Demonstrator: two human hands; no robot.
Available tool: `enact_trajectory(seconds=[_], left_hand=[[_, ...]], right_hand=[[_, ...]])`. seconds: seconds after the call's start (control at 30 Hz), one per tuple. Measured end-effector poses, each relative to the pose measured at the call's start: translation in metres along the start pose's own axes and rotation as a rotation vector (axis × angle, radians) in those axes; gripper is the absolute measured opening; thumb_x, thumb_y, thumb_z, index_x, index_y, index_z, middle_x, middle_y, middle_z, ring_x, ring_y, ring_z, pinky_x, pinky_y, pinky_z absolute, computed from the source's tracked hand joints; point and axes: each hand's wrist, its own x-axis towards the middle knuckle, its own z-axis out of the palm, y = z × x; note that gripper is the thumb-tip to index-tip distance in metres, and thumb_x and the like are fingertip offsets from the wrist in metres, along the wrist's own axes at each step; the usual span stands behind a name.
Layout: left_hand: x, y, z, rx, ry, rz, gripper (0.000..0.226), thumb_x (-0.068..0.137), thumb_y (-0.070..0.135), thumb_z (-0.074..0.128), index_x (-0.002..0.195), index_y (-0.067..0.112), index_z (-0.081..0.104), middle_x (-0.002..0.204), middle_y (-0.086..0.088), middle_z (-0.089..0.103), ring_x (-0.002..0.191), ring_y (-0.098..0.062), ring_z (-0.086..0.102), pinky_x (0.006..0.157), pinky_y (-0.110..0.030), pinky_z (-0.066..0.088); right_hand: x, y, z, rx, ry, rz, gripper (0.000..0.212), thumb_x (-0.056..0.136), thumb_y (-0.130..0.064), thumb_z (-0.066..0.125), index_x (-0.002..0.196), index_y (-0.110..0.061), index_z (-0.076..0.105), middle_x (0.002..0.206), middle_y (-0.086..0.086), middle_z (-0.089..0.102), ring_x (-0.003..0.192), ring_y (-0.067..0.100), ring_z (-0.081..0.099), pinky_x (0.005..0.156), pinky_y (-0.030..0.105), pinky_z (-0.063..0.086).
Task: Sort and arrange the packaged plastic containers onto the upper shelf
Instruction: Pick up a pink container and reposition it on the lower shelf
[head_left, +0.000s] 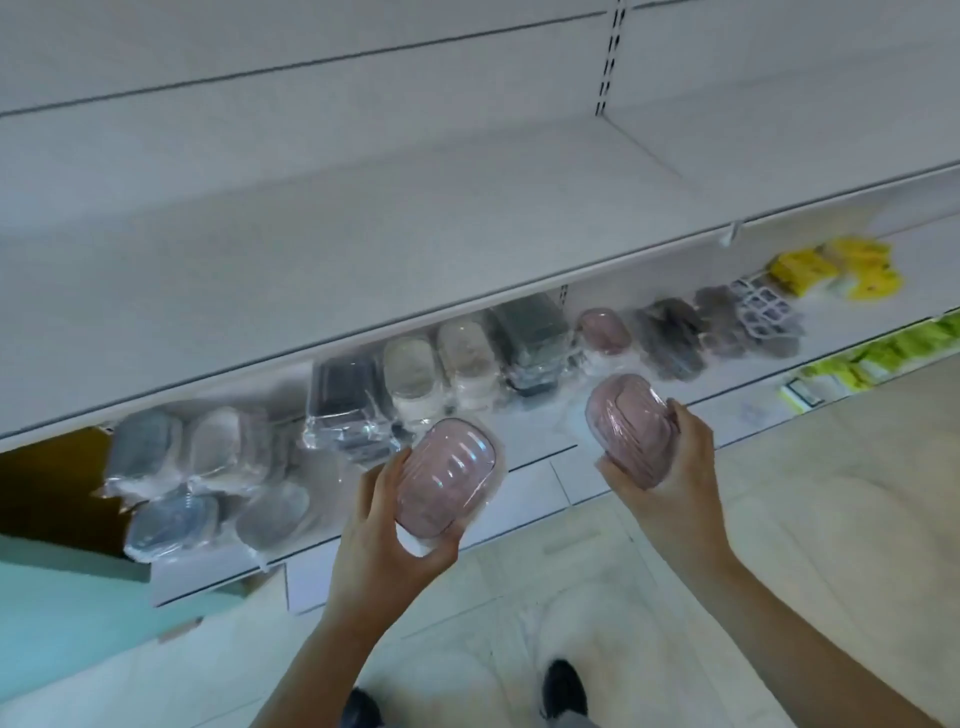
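My left hand (387, 525) gripping one pink container (449, 480), right hand (670, 457) gripping another (628, 421), bare white upper shelf (363, 249) at 12 o'clock, blurred wrapped packs (218, 467), perhaps dishes, at 9, pale floor (779, 519) at 4.

Bare forearms, no sleeves; black shoes (563, 687) below.

Upper shelf (363, 249) runs bare and white across the top of the view, while the lower shelf (530, 470) beneath carries the stock. At nine o'clock sit wrapped grey containers (171, 488), toward the centre dark rectangular boxes (345, 402) beside beige oval containers (441, 371), and one pink container (605, 330) just past them. Out at two o'clock, grey packs (691, 332) and yellow packets (841, 267).
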Motion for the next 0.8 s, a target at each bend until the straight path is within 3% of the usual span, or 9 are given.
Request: enact_trajectory(seconds=[0.13,0.23,0.3,0.4,0.53,0.7,0.8], left_hand=[[0.003,0.014,0.058,0.012,-0.02,-0.106,0.095,0.067,0.037,0.089,0.146,0.033,0.035,0.128,0.013,0.045,0.108,-0.011,0.055,0.084,-0.034,0.054],[0.011,0.021,0.09,0.043,-0.06,-0.151,0.094,0.068,0.042,0.087,0.145,0.032,0.035,0.127,0.009,0.046,0.104,-0.017,0.058,0.08,-0.038,0.057],[0.02,0.022,0.107,0.054,-0.087,-0.153,0.093,0.068,0.043,0.087,0.145,0.032,0.035,0.126,0.008,0.046,0.103,-0.018,0.059,0.078,-0.038,0.058],[0.038,0.018,0.131,0.062,-0.123,-0.157,0.094,0.067,0.044,0.087,0.145,0.031,0.035,0.128,0.006,0.047,0.105,-0.018,0.058,0.08,-0.04,0.058],[0.068,0.009,0.161,0.055,-0.164,-0.178,0.095,0.069,0.044,0.086,0.146,0.028,0.033,0.129,0.002,0.046,0.108,-0.021,0.057,0.081,-0.04,0.057],[0.102,-0.006,0.2,0.072,-0.188,-0.202,0.096,0.068,0.047,0.085,0.147,0.024,0.035,0.13,0.0,0.048,0.11,-0.022,0.056,0.084,-0.047,0.058],[0.116,-0.012,0.221,0.1,-0.184,-0.223,0.097,0.068,0.048,0.086,0.147,0.025,0.034,0.131,-0.001,0.047,0.111,-0.022,0.055,0.083,-0.046,0.059]], right_hand=[[0.013,0.058,-0.015,0.008,-0.096,0.224,0.081,0.067,-0.053,0.071,0.131,-0.009,0.047,0.124,0.008,0.046,0.109,0.014,0.046,0.094,0.045,0.051],[0.031,0.079,-0.021,-0.013,-0.135,0.301,0.08,0.07,-0.045,0.067,0.137,-0.007,0.042,0.128,0.009,0.042,0.11,0.011,0.038,0.097,0.044,0.048],[0.045,0.088,-0.021,-0.026,-0.134,0.319,0.081,0.069,-0.043,0.068,0.138,-0.008,0.042,0.127,0.006,0.04,0.113,0.016,0.04,0.098,0.041,0.046],[0.072,0.102,-0.015,-0.044,-0.12,0.32,0.078,0.065,-0.046,0.072,0.129,-0.007,0.048,0.121,0.006,0.045,0.111,0.019,0.044,0.085,0.03,0.044],[0.115,0.113,0.003,-0.105,-0.111,0.342,0.078,0.075,-0.028,0.084,0.136,-0.004,0.042,0.126,0.005,0.039,0.106,0.014,0.041,0.086,0.025,0.04],[0.188,0.126,0.044,-0.191,-0.104,0.318,0.091,0.073,-0.047,0.082,0.141,-0.004,0.038,0.132,0.011,0.045,0.118,0.028,0.05,0.096,0.042,0.051],[0.23,0.141,0.075,-0.243,-0.086,0.308,0.098,0.075,-0.055,0.078,0.143,-0.002,0.035,0.137,0.014,0.045,0.123,0.032,0.05,0.095,0.041,0.05]])
